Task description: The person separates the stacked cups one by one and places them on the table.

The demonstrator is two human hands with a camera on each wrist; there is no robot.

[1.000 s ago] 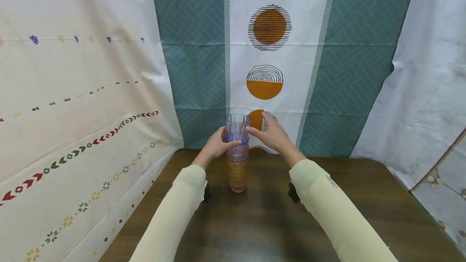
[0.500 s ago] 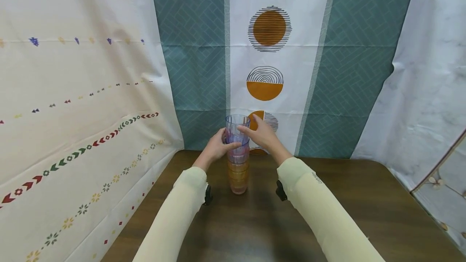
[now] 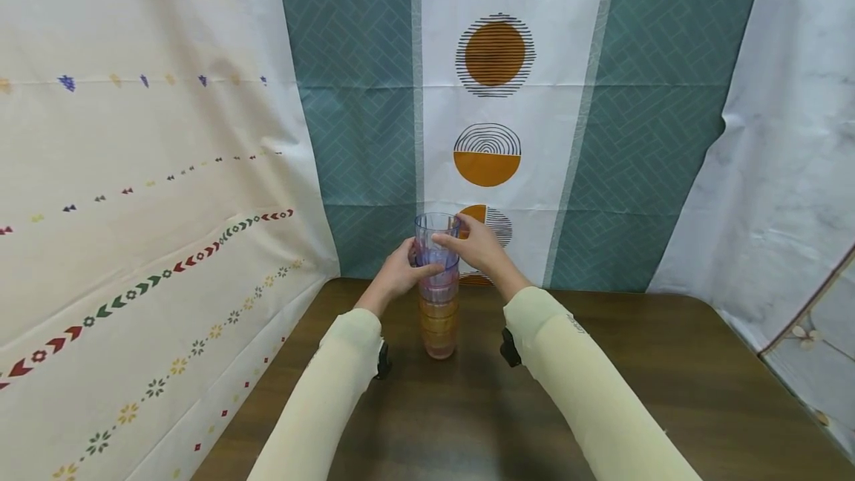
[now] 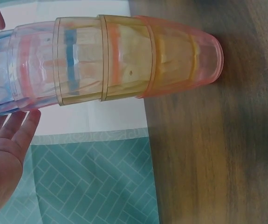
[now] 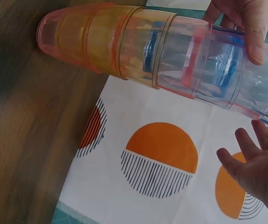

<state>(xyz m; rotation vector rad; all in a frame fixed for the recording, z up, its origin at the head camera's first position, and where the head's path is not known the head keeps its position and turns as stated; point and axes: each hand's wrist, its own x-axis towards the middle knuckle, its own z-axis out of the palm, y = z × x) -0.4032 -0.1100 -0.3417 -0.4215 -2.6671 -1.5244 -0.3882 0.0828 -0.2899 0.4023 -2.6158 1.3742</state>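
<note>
A tall stack of nested clear plastic cups [image 3: 439, 318] stands upright on the brown wooden table. Its colours run from pink-orange at the bottom through yellow to pink and blue above, clearest in the left wrist view. My left hand [image 3: 398, 273] grips the upper part from the left, thumb across the front and fingers behind. Around the right side of the top cup [image 3: 433, 226] is my right hand [image 3: 482, 246], thumb in front and forefinger by the rim. Its other fingers [image 5: 245, 151] are spread and apart from the cup in the right wrist view; firm contact is unclear.
The brown table [image 3: 568, 392] reaches back to a teal and white cloth [image 3: 361, 132] with orange circles, hanging close behind the stack. A patterned cream cloth [image 3: 167, 243] hangs at the left, and a pale marbled cloth [image 3: 781, 191] at the right.
My right hand has moved left to the top cup, and the gap between its forefinger and the rim has narrowed. My left hand and the stack have stayed in place.
</note>
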